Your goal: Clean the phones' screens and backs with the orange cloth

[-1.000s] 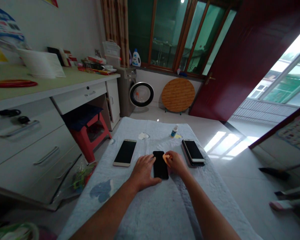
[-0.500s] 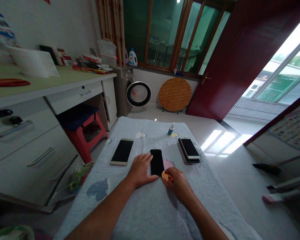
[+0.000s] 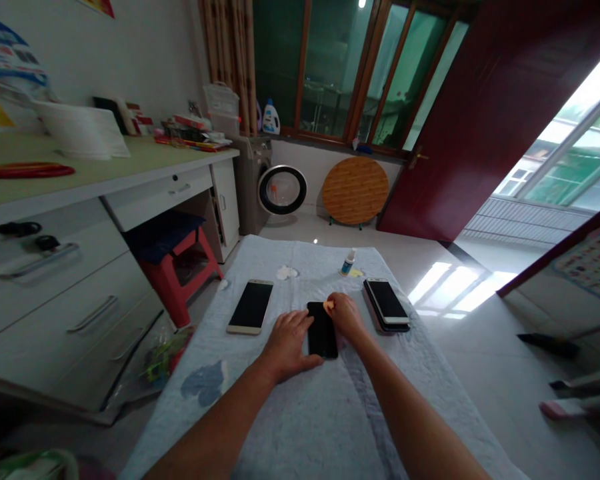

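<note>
A black smartphone lies face up on the cloth-covered table. My left hand grips its left side, fingertips at the upper edge and thumb by the lower corner. My right hand is closed on an orange cloth at the phone's upper right corner; most of the cloth is hidden by the fingers. A gold-framed phone lies to the left. On the right, a white phone rests on top of a dark one. Beyond them stands a small spray bottle.
A desk with drawers runs along the left, with a red stool beneath it. Past the table are a washing machine with its door open and a round wooden board. A dark red door stands at the right.
My right hand has moved the orange cloth up along the phone's right edge, from the lower corner to the upper one. My left hand keeps its place on the phone. The view has shifted slightly.
</note>
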`<state>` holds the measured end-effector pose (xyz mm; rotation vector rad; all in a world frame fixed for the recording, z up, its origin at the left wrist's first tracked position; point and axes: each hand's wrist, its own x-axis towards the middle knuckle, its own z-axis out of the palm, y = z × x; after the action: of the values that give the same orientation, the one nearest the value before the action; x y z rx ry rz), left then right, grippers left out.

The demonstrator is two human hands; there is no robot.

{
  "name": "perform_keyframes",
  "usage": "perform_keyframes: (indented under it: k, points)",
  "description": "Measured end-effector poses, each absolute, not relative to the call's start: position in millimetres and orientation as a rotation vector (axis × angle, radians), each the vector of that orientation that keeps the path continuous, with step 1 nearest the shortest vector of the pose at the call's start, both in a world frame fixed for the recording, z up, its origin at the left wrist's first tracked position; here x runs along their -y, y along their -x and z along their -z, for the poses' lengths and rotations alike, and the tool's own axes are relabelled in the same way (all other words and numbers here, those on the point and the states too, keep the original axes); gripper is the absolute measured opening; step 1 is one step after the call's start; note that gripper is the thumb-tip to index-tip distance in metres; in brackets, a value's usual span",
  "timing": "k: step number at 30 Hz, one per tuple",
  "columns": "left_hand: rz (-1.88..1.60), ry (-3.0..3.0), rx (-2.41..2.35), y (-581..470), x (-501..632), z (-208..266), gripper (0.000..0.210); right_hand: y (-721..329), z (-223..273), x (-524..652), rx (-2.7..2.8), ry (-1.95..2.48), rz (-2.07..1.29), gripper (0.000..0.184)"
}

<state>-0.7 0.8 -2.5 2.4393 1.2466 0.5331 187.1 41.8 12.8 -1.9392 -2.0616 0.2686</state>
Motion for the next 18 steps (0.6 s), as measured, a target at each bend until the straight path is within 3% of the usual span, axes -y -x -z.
perform_keyframes:
  k: [18]
  points:
    - [-0.570, -2.430, -1.255, 1.5, 5.1, -11.1, 0.068, -144.1, -28.4, -77.1, 2.593, 1.630, -0.325, 0.021]
